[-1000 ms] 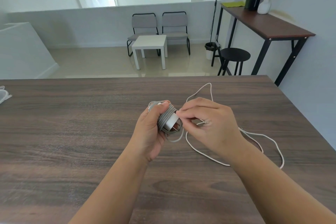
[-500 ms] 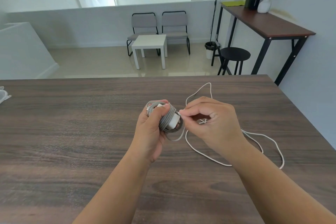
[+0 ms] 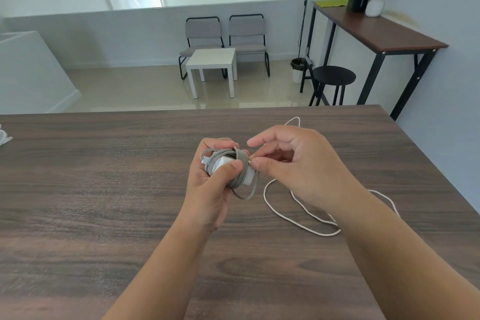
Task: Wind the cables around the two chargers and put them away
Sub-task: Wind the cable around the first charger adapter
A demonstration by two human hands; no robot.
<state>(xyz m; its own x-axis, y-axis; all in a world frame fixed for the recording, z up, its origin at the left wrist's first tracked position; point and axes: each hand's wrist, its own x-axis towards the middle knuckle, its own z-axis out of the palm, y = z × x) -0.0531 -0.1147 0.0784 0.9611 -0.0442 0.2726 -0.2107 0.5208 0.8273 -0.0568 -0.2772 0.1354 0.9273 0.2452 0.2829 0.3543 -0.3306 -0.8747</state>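
At frame centre, the left hand [image 3: 207, 184] grips the cable-wrapped charger [image 3: 228, 166]; the right hand [image 3: 301, 171] pinches its grey cable [image 3: 242, 171] end above the surface [image 3: 104, 189].

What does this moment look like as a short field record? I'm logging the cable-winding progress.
left hand: grips the white charger, thumb pressed on its face
grey cable: wound in several turns around the charger, one slack loop hanging below
right hand: fingertips at the cable's end beside the charger; exact grip unclear
white cable: loose on the wooden table, not yet wound
second charger: not visible
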